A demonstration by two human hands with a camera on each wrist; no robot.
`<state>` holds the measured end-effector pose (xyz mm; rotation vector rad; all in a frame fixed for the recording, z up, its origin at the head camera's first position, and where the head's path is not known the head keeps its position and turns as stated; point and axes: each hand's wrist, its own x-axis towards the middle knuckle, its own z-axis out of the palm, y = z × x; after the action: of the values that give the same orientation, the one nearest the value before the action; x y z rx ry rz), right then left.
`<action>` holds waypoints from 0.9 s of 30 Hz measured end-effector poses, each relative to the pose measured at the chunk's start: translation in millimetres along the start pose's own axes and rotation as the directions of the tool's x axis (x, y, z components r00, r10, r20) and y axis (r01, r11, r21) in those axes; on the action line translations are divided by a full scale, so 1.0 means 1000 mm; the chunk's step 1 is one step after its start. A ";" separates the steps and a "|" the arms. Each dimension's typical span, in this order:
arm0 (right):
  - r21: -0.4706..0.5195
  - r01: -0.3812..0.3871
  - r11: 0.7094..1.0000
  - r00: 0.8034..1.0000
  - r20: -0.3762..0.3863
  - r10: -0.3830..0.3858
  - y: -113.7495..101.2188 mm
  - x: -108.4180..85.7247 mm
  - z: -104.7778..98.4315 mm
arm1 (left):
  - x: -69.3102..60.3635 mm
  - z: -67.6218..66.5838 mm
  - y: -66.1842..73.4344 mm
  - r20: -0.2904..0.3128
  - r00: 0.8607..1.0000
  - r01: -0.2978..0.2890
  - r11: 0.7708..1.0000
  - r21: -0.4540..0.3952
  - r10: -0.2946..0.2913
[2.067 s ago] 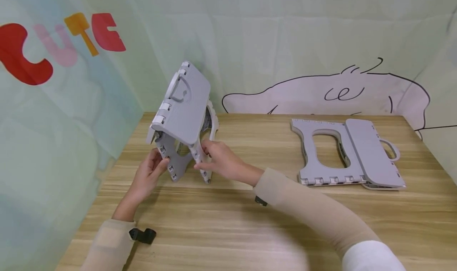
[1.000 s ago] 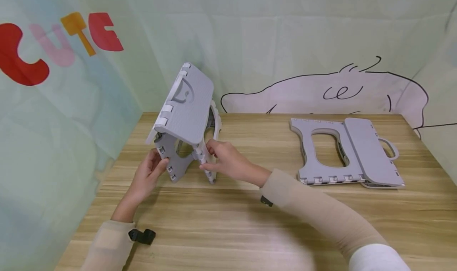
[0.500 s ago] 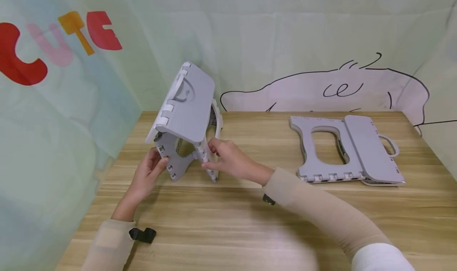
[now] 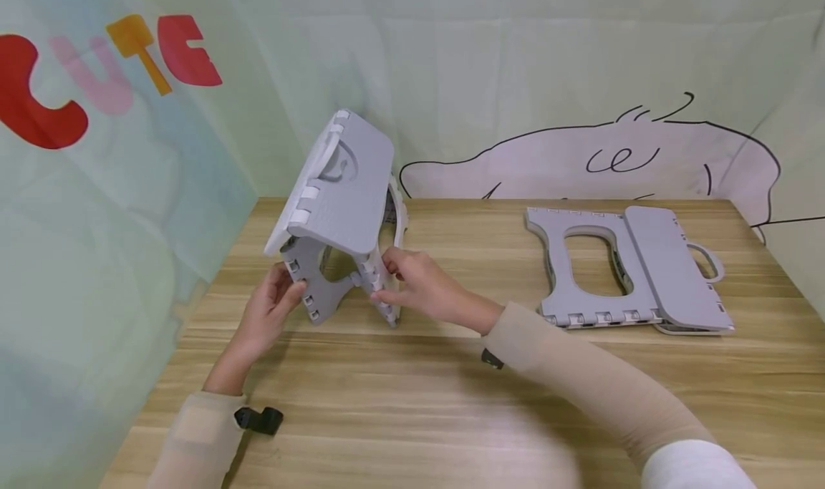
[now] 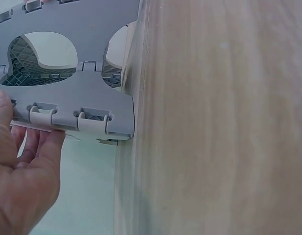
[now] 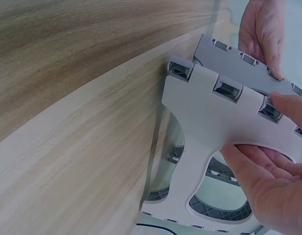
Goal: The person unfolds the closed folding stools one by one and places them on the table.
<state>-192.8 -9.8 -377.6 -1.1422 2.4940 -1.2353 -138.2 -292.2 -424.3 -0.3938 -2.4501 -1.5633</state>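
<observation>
Holding a partly unfolded gray folding stool [image 4: 357, 188] by both legs, standing at the left of the table [image 4: 399, 417].
Best to spread both legs evenly, feet kept down, thumbs clear of the hinges. Pinched narrowly by the left hand [image 4: 266, 311] at the edge of the left leg [image 4: 330, 299]; gripped by the right hand [image 4: 422, 286], slanting in from lower right, with fingers through the cut-out of the right leg [image 6: 209, 105]. Hard to tell from these angles whether fully locked.

Head view: diffuse light is falling; glare is whitening the worktop [image 4: 361, 403]; the right sleeve [image 4: 580, 374] is casting soft shadow. Left-wrist view: worktop is blurring.
</observation>
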 end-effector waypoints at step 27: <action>-0.019 0.029 0.999 0.999 -0.018 -0.030 0.006 -0.009 -0.006 | 0.002 0.002 0.001 -0.002 1.000 0.001 1.000 0.008 -0.001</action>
<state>-192.7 2.0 -379.4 -1.1817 2.5159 -1.2371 -139.5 -290.1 -423.2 -0.3898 -2.4548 -1.5528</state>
